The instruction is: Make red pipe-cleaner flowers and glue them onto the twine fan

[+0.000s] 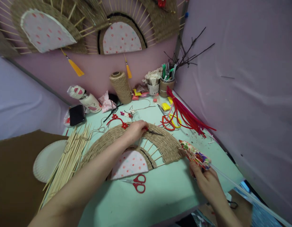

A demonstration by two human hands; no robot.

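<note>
A half-round fan (170,146) woven of twine over thin sticks lies on the table, with a white, pink-spotted half-disc (130,164) at its base. My left hand (136,130) rests over the fan's upper band, fingers closed on a dark twig (155,132); a bit of red shows at the fingertips. Beside that hand are red flowers (124,125) on a curved red stem. My right hand (204,178) grips a flower-patterned glue gun (195,154), its nozzle by the fan's right end. A long white glue stick (242,190) runs from its back.
Red-handled scissors (139,183) lie before the fan; larger scissors (168,123) and red pipe cleaners (183,113) lie behind right. Thin sticks (67,157) and a paper plate (48,160) are at left. A twine spool (121,88) and tool pot (166,86) stand at the back.
</note>
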